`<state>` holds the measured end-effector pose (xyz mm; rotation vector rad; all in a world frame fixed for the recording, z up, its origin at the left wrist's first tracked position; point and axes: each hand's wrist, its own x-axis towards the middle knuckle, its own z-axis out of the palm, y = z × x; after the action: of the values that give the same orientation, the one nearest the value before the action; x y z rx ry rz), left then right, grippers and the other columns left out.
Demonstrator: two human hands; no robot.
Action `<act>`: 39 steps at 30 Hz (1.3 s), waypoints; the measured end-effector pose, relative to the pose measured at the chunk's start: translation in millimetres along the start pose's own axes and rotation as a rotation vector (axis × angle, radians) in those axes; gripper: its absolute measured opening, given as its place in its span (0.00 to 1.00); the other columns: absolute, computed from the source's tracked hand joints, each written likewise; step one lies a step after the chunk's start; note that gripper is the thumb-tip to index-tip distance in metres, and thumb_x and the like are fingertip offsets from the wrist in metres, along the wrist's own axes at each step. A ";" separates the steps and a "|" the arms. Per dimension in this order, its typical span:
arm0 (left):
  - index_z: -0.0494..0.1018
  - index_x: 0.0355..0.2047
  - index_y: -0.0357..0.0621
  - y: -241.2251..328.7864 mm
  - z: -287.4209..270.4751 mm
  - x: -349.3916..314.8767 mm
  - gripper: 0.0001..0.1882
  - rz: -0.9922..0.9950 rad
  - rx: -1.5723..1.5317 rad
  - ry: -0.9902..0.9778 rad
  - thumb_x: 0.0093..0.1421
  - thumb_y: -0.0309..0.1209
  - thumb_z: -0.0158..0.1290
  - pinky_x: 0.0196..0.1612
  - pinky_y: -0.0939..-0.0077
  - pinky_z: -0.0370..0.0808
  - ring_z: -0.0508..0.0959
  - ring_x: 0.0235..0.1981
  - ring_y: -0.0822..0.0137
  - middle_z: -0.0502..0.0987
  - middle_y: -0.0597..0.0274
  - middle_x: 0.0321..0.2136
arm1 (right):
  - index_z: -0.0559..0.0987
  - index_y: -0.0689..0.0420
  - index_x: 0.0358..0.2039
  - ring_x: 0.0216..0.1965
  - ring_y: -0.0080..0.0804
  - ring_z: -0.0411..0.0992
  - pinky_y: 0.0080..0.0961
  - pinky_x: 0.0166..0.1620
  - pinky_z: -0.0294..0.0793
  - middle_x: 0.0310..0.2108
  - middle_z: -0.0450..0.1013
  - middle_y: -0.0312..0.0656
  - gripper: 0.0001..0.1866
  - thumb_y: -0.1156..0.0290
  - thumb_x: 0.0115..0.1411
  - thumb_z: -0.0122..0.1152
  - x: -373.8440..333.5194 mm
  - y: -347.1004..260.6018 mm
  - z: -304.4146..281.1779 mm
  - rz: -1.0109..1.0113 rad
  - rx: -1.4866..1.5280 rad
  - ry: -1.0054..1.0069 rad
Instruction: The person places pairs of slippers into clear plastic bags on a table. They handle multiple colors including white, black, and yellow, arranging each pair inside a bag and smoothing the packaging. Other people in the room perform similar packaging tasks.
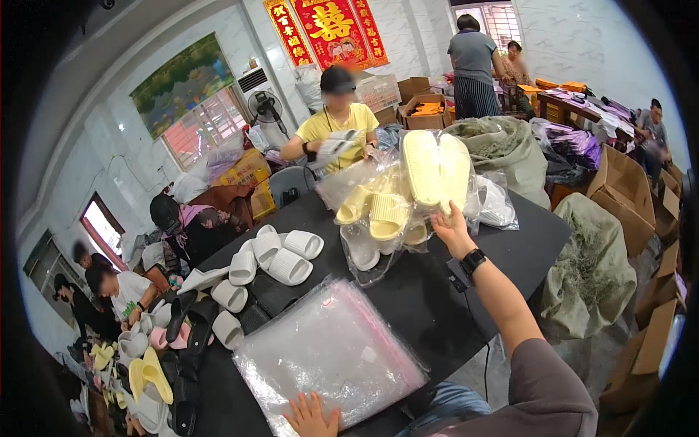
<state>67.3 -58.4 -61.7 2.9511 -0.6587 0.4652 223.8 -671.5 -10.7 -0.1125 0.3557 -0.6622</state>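
Observation:
My left hand [313, 416] rests with spread fingers on the near edge of a stack of clear plastic bags [320, 357]. My right hand [453, 230], reaching out over the far right of the black table [444, 320], grips the lower end of a pair of pale yellow slippers [435, 169] in a clear bag. Right beside and below it lies a pile of bagged slippers, with yellow slippers [386, 216] on top and white slippers [360, 247] under them. Loose white slippers [290, 266] sit farther left, beyond the bag stack.
Across the table a person in yellow [338, 124] holds a grey-white slipper [336, 148]. Black slippers [200, 320] and mixed loose pairs crowd the left side, where other people work. Green sacks [590, 269] and cardboard boxes [622, 193] stand at the right.

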 end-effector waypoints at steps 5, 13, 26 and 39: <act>0.61 0.67 0.51 2.7 6.6 2.2 0.39 0.015 -0.025 -0.001 0.60 0.56 0.51 0.67 0.36 0.45 0.57 0.66 0.41 0.62 0.48 0.65 | 0.70 0.57 0.49 0.36 0.30 0.70 0.28 0.34 0.71 0.40 0.69 0.40 0.28 0.55 0.56 0.71 39.1 -39.5 -31.7 0.012 0.212 0.056; 0.62 0.67 0.53 4.6 6.5 0.9 0.38 0.004 -0.006 -0.050 0.60 0.56 0.51 0.67 0.36 0.45 0.56 0.67 0.40 0.61 0.48 0.66 | 0.74 0.51 0.35 0.21 0.22 0.62 0.17 0.20 0.60 0.29 0.70 0.32 0.09 0.67 0.59 0.67 11.9 -74.0 -3.0 -0.185 -0.063 -0.040; 0.68 0.63 0.54 9.2 -2.9 3.0 0.37 -0.064 -0.087 0.018 0.57 0.56 0.55 0.68 0.35 0.40 0.57 0.67 0.41 0.64 0.49 0.64 | 0.76 0.58 0.39 0.26 0.16 0.63 0.17 0.30 0.62 0.26 0.69 0.30 0.06 0.75 0.62 0.59 -132.6 -34.0 63.3 -0.553 -0.739 -0.658; 0.77 0.54 0.53 14.7 -13.2 2.5 0.30 -0.169 -0.181 -0.027 0.57 0.57 0.54 0.67 0.37 0.47 0.66 0.63 0.46 0.73 0.51 0.57 | 0.79 0.42 0.54 0.30 0.33 0.74 0.29 0.29 0.77 0.36 0.73 0.36 0.34 0.79 0.42 0.60 -277.3 116.0 -5.6 -0.707 -1.887 -1.930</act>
<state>59.5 -70.8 -48.1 2.8139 -0.4234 0.3318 86.5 -408.6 38.8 -2.5414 -1.1422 -0.3854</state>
